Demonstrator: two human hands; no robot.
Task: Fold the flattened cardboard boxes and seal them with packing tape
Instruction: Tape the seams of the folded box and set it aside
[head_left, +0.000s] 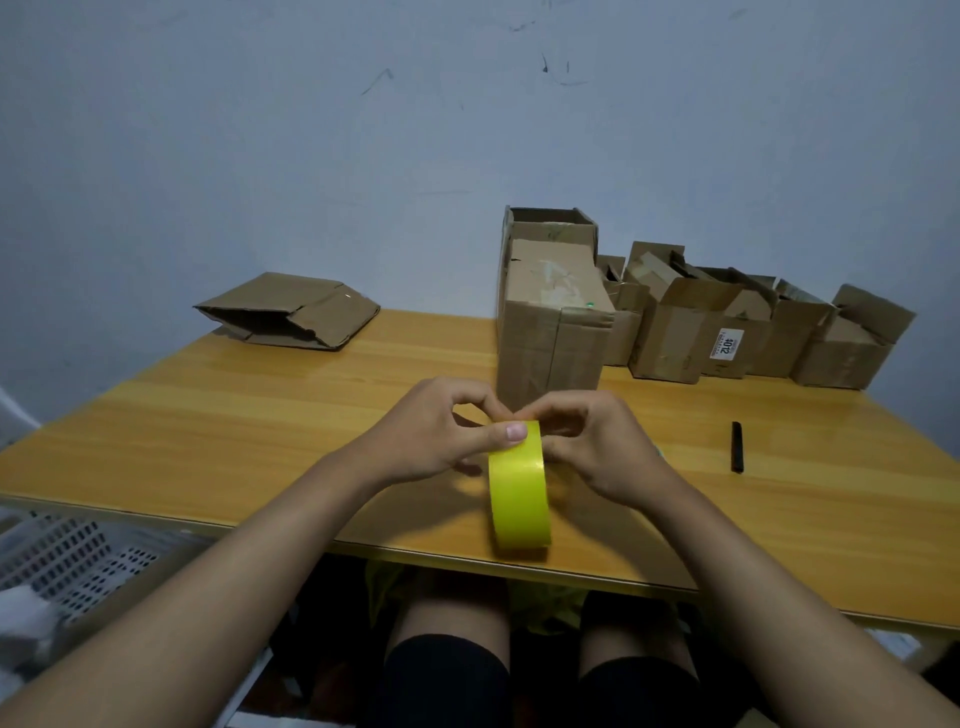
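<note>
Tape roll: upright on its edge on the worktop.
Left hand: fingers curled, gripping the roll.
Right hand: fingers pinching the roll's top.

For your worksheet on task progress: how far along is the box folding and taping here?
Done: several folded boxes stand at the table's back right. In hand: both hands, left and right, hold the yellow tape roll upright, fingers at its top. Left: one flattened box lies unfolded at back left.
</note>
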